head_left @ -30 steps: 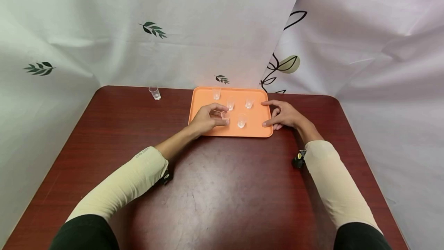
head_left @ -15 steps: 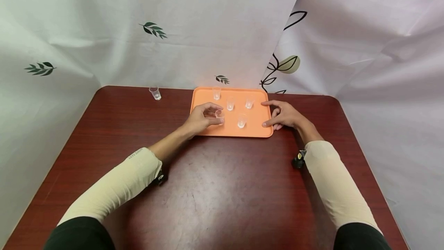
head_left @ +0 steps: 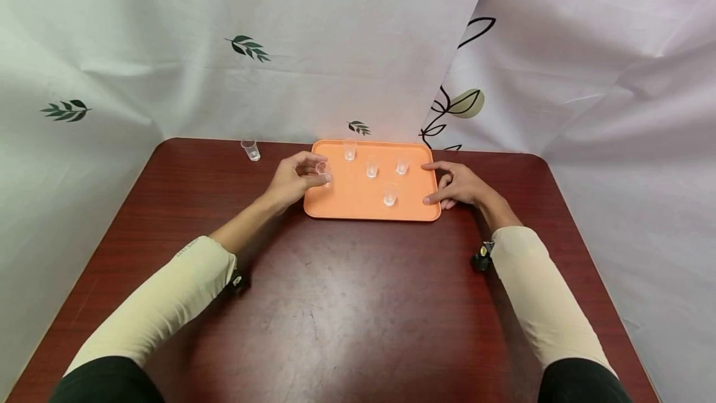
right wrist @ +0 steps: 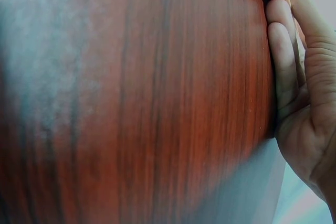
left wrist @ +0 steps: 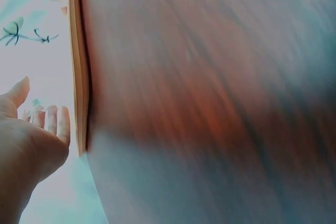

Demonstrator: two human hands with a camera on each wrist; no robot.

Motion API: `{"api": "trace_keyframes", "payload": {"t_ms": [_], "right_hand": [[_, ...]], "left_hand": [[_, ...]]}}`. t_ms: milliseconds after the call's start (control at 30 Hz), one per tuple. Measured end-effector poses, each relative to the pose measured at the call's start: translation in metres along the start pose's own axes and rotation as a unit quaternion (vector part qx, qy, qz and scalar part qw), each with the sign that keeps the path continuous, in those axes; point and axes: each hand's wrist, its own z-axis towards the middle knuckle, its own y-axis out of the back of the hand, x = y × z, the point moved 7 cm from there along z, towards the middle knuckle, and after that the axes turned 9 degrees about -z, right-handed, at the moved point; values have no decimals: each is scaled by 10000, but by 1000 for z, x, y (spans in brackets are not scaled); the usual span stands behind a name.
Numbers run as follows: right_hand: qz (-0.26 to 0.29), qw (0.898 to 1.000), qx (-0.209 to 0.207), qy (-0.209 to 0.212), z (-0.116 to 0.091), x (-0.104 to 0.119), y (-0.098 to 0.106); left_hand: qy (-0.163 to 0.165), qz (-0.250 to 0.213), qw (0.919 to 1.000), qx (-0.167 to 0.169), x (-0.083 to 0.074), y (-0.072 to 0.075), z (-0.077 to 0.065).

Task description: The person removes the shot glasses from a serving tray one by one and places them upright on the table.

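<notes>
- Upper left of the frame: a lone clear cup (head_left: 252, 151) stands off the orange tray (head_left: 352, 201), near the surface's (head_left: 335, 303) far edge.
- Left of centre: the left hand (head_left: 291, 180) pinches a held cup (head_left: 323, 170) by the tray's left edge.
- Centre: four clear cups (head_left: 372, 168) stand apart on the tray; its lower left offers room.
- Right: the right hand (head_left: 457, 186) grips the tray's edge.

I observe the person's bare left hand (head_left: 292, 179) pinching a small, clear plastic cup (head_left: 322, 169) at the left edge of an orange, rectangular plastic tray (head_left: 358, 205). Bare right hand (head_left: 460, 184) grips the tray's right rim. I count four similar cups (head_left: 390, 196) on the tray; another cup (head_left: 251, 151) stands left, on the glossy red-brown table (head_left: 358, 303).
</notes>
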Motion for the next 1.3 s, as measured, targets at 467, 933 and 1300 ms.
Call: {"api": "trace_keyframes", "payload": {"t_ms": [467, 933, 1300], "right_hand": [[-5, 10000, -50, 60, -1, -3, 4], [-71, 10000, 30, 10, -1, -2, 0], [-152, 9998, -22, 100, 1, -3, 1]], "left_hand": [[-236, -150, 9925, -1186, -2, 68, 6], [200, 402, 9799, -1945, 10, 99, 12], [239, 824, 9663, -2428, 7, 108, 10]]}}
